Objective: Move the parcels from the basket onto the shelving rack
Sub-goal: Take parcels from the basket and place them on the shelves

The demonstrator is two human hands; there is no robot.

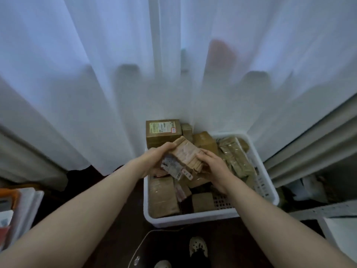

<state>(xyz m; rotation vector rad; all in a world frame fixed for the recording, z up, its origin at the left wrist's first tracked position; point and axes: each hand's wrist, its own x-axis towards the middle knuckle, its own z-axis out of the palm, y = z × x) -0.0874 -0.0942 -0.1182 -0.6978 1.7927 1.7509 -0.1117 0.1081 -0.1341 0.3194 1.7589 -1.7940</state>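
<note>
Above the white basket [193,217], the left grip [154,159] and the right grip [210,165] are both clamped on one brown parcel [185,153], held clear of the heap beneath. The left grip takes its left side, with the thumb on the upper edge and the fingers curled under. The right grip takes the near right end, fingers wrapped over the cardboard. The parcel is tilted, its far end higher. A crumpled shipping label [172,167] hangs off its near side between the two grips, the print too blurred to read.

Under the held parcel the basket is heaped with more brown parcels. A taped box [162,196] lies in the near left corner, and a smaller box [202,202] sits just beside it toward the middle. Long flat packets [237,159] wrapped in clear tape lean along the right wall. At the far left corner a larger box [163,132] with a pale label on top stands highest. Whether it rests inside the basket or just behind it cannot be told.

The basket sits on a dark floor [116,209], close against a sheer white curtain [96,84]. To the right runs the perforated metal rail of the shelving rack [328,208]. At the left edge stands a stack of flat things [25,206] with an orange edge. Near the bottom are a pale shoe [198,246] and a thin cable [141,244] on the floor.
</note>
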